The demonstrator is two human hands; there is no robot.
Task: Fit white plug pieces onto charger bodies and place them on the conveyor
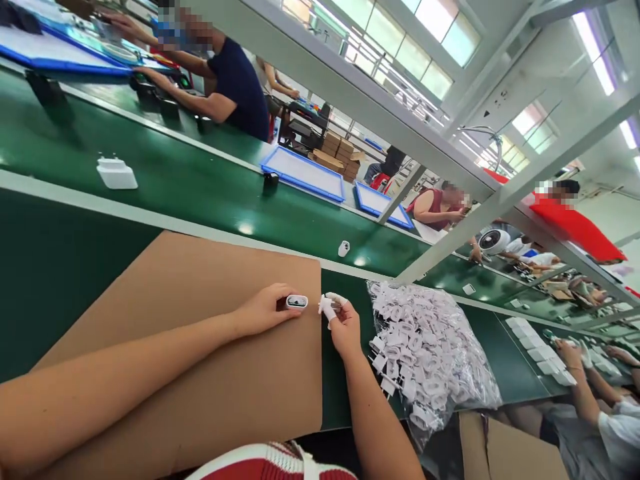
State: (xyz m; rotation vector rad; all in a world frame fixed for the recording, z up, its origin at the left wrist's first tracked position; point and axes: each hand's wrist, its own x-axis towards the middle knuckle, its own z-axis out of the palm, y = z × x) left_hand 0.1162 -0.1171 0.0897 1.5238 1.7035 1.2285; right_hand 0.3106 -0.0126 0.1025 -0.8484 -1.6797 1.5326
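Over the brown cardboard sheet (240, 387), my left hand (265, 309) grips a white oval housing (297, 302), whose open end with dark parts inside faces me. Just right of it, past the cardboard's edge, my right hand (344, 323) pinches a small white plastic piece (323, 305). White covers sit on some right fingertips. The housing and the small piece are apart, with a narrow gap between them. To the right of my right hand lies a clear plastic bag (435, 347) full of white plastic parts.
Beyond the cardboard runs a green conveyor (200, 193) carrying a white plug adapter (117, 173) and a small white housing (344, 249). Blue-edged trays (303, 175) line its far side. A slanted metal post (425, 263) rises at right. Other people work across and at right, near white boxes (540, 350).
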